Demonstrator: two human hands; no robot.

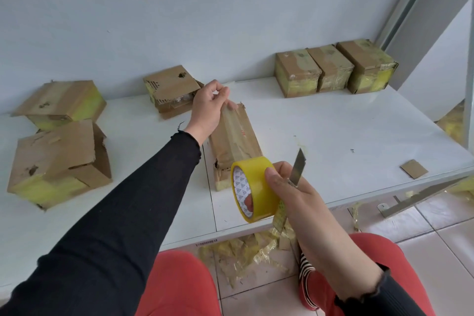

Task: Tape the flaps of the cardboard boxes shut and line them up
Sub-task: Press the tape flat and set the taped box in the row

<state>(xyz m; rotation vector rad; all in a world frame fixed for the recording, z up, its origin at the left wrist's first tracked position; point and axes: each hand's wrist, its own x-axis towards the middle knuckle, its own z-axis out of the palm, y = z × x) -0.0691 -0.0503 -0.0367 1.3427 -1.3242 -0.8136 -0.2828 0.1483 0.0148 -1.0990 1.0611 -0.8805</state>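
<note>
1. Box [234,141] mid-table [333,120], long, tape strip run along its top. Judged light, stiff card with worn, soft edges; best held by the sides.
2. Left hand [209,108] pinches the far tape end.
3. Right hand [289,187] grips roll [254,188] and knife [297,168].
4. Three taped boxes [333,69] lined up far right.

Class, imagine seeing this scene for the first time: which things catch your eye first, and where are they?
Nearest, the right hand grips a yellow tape roll and a utility knife, blade up. Mid-table, the left hand pinches the far end of a long cardboard box. Three taped boxes stand in a row at the back right.
</note>
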